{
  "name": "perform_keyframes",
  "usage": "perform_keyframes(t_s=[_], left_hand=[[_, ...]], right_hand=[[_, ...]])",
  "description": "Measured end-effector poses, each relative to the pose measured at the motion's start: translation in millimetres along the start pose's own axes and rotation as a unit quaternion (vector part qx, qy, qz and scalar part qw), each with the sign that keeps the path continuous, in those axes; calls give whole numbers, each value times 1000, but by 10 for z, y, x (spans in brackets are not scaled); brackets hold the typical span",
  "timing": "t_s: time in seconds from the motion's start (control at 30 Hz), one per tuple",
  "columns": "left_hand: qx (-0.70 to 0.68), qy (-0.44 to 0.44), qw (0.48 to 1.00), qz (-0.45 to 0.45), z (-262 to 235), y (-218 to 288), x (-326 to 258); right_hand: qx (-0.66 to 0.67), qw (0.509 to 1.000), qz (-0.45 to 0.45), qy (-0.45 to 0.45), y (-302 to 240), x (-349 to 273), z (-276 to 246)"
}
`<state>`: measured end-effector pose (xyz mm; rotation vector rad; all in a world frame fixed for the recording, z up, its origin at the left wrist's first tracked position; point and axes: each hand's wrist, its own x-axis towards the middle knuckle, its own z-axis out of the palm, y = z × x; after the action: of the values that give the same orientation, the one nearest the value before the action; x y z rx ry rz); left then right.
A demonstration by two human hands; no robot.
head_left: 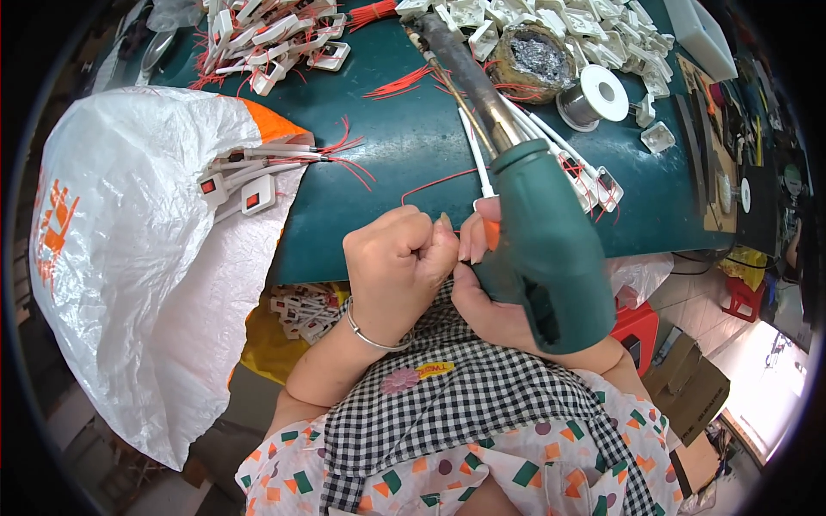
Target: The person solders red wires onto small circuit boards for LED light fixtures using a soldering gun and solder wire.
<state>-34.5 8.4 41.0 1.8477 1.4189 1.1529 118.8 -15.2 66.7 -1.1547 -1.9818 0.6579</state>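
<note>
My right hand (486, 301) grips the dark green, pistol-shaped soldering gun (555, 241), its fingers by the orange trigger (491, 234). The gun's long, blackened metal barrel (460, 64) reaches away over the table. Just to the left, my left hand (397, 262) is closed in a fist, thumb side towards the right fingers. What it holds, if anything, is hidden. A thin red wire (437, 181) curves just beyond my left fist; I cannot tell whether its end is held. A white cable (476, 153) runs down towards my right fingers and passes behind them.
At left a white plastic bag (129, 206) holds white switches with red buttons (257, 195). More wired switches (271, 39) are heaped at the back. A crusted pot (535, 60), a solder spool (594, 99) and white housings (615, 39) stand back right. Finished-looking switches (609, 187) lie behind the gun.
</note>
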Motion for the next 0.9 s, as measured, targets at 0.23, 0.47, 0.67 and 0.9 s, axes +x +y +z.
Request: perform_keyframes(t_s=[0.23,0.47,0.67,0.9], left_hand=[[-32,-6,999,-11,3,-3,28],[-23,-11,999,-24,25,-41,36],[-28,1,1000,-9,107,-129,8],[-36,-26,998,-42,68,-54,53]], right_hand=[[142,989,50,5,-3,44,60],[92,995,22,28,98,13,93],[45,997,40,45,71,13,144],[31,999,27,35,109,-1,74]])
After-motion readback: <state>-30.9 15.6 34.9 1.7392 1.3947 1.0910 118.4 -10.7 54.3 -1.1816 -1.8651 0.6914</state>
